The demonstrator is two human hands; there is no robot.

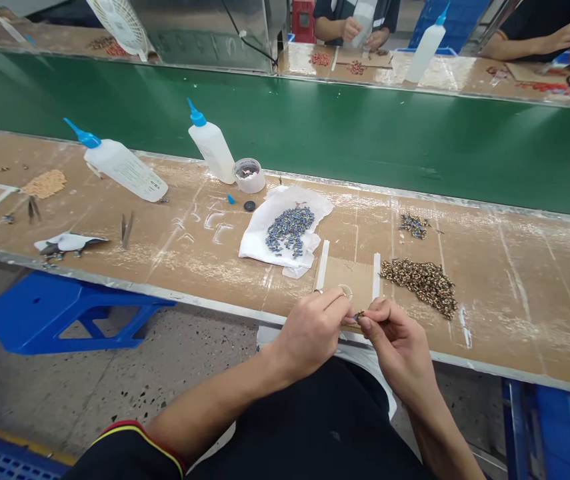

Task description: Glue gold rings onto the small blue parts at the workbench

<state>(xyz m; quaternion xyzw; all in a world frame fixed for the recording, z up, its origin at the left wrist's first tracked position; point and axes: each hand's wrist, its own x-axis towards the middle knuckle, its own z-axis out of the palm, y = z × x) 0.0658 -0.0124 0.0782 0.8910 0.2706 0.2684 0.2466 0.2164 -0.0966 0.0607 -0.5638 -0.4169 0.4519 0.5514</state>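
My left hand [315,327] and my right hand [397,337] meet at the table's near edge, both closed in a pinch. Between the fingertips sits a tiny dark part [359,315]; my right hand pinches it, and my left hand pinches something thin that I cannot make out against it. Just beyond the hands lies a small cardboard pad [349,275] between two white strips. A white sheet [285,230] with a heap of small blue-grey parts [289,230] lies to the left. A pile of brown-gold parts [422,283] lies to the right.
Two white squeeze bottles with blue tips [125,167] [212,147] and a small round tub [249,175] stand on the bench. Tweezers [125,229] lie further left. A green conveyor belt [365,133] runs behind. Other people's hands [359,30] work across it. A blue stool [59,313] stands below.
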